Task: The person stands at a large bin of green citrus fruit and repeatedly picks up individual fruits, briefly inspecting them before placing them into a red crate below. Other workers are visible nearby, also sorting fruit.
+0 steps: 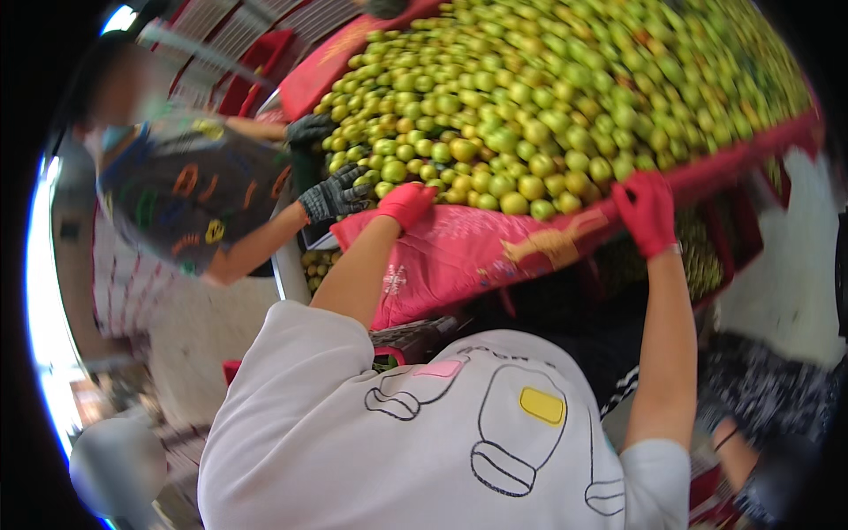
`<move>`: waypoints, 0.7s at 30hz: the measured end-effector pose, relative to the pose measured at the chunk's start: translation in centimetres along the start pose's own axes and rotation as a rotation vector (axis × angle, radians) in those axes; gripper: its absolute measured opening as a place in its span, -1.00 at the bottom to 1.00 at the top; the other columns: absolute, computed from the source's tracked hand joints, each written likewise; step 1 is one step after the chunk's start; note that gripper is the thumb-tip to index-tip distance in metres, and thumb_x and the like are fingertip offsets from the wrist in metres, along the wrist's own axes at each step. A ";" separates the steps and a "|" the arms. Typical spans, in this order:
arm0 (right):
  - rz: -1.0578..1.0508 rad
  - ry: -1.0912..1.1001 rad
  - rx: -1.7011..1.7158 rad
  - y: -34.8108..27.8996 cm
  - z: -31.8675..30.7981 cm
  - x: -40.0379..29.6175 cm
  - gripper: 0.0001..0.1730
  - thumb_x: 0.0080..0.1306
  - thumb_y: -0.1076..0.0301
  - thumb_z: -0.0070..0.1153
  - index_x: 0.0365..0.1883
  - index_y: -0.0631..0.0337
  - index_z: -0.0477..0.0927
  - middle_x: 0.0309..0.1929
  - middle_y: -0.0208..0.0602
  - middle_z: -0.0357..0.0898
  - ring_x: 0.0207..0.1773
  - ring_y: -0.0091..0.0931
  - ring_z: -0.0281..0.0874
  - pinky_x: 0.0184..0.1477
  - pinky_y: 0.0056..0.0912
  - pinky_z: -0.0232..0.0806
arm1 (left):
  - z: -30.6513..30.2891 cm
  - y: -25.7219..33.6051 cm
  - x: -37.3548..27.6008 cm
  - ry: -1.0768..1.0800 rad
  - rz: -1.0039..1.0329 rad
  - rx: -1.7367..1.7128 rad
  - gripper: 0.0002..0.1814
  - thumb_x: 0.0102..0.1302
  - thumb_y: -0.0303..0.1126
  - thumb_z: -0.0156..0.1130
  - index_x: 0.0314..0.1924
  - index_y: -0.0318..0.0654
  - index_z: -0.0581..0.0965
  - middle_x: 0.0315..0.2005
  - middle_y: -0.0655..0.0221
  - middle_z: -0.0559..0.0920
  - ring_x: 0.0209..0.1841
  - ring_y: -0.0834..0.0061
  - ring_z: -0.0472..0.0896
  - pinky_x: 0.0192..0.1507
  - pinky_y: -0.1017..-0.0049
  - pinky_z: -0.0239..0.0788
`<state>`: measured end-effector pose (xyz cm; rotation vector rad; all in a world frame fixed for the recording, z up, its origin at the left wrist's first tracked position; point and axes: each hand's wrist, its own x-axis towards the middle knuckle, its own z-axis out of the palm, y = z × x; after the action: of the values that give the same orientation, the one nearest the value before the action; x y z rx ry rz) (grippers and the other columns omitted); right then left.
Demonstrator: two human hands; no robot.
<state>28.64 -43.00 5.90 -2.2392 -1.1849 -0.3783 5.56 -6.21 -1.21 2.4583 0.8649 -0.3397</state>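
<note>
A large heap of round green-yellow fruits (pixel 517 126) lies before me on a table covered with a red-pink padded cloth (pixel 450 258), printed with snowflakes and a tan figure. My left hand (pixel 409 204), in a red glove, rests at the cloth's near edge against the lowest fruits; its fingertips are partly hidden. Farther right, my right hand (pixel 644 213), gloved in red too, is closed on the raised rim of the cloth. Between my hands the cloth hangs down towards my body.
At the left a co-worker's grey-gloved hands (pixel 334 192) are at the heap's edge. Below the cloth on the right stand red crates (pixel 735 232) holding more fruits. Another person's arm (pixel 735 450) shows at lower right. Red crates (pixel 265 66) are stacked at the back left.
</note>
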 end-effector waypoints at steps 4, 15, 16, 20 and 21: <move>0.088 -0.055 0.100 -1.4 0.9 0.2 -0.80 0.18 0.29 0.23 -0.54 0.22 0.62 -0.44 -0.18 0.56 -0.31 -0.22 0.51 -0.20 -0.15 0.35 | -0.3 0.7 -2.5 0.099 -0.039 -0.017 -0.52 0.30 0.07 0.03 -0.19 -0.17 0.66 -0.24 0.11 0.69 -0.16 0.08 0.65 -0.05 0.21 0.46; -0.032 -0.451 -0.070 -12.7 8.2 3.2 -0.40 0.11 0.09 0.30 0.12 0.05 0.54 0.42 -0.06 0.15 0.41 -0.04 0.08 0.40 -0.04 0.05 | -0.1 -0.8 1.2 0.315 -0.084 -0.043 -0.65 0.03 -0.15 0.26 -0.19 -0.13 0.63 -0.06 0.14 0.57 0.04 0.08 0.50 0.09 0.21 0.38; 0.007 -0.446 -0.032 -12.3 8.0 3.3 -0.39 0.13 0.03 0.29 0.15 0.00 0.53 0.43 0.02 0.13 0.41 -0.03 0.10 0.40 -0.04 0.04 | -0.5 -1.2 1.3 0.363 -0.110 -0.038 -0.61 0.03 -0.15 0.27 -0.13 -0.12 0.61 -0.04 0.12 0.55 0.05 0.06 0.49 0.10 0.21 0.37; 0.075 -0.433 -0.194 -11.1 7.5 2.6 -0.40 0.19 -0.07 0.21 0.19 -0.12 0.52 0.40 0.14 0.13 0.41 -0.01 0.09 0.41 -0.03 -0.01 | -1.6 -3.8 0.8 0.321 -0.250 0.024 -0.41 0.07 -0.07 0.27 0.14 -0.03 0.48 0.19 0.11 0.42 0.31 0.06 0.27 0.30 0.13 0.13; 0.034 -0.463 -0.283 -11.2 7.4 2.2 -0.40 0.20 -0.08 0.19 0.20 -0.13 0.50 0.41 0.14 0.12 0.40 -0.03 0.10 0.40 -0.01 -0.02 | -1.5 -4.1 0.4 0.290 -0.292 0.031 -0.33 0.08 -0.04 0.26 0.23 0.00 0.43 0.27 0.10 0.36 0.38 0.06 0.18 0.37 0.08 0.03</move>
<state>20.55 -32.13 5.07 -2.6849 -1.3887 -0.0067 3.36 -2.41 -1.68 2.4461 1.3562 -0.0962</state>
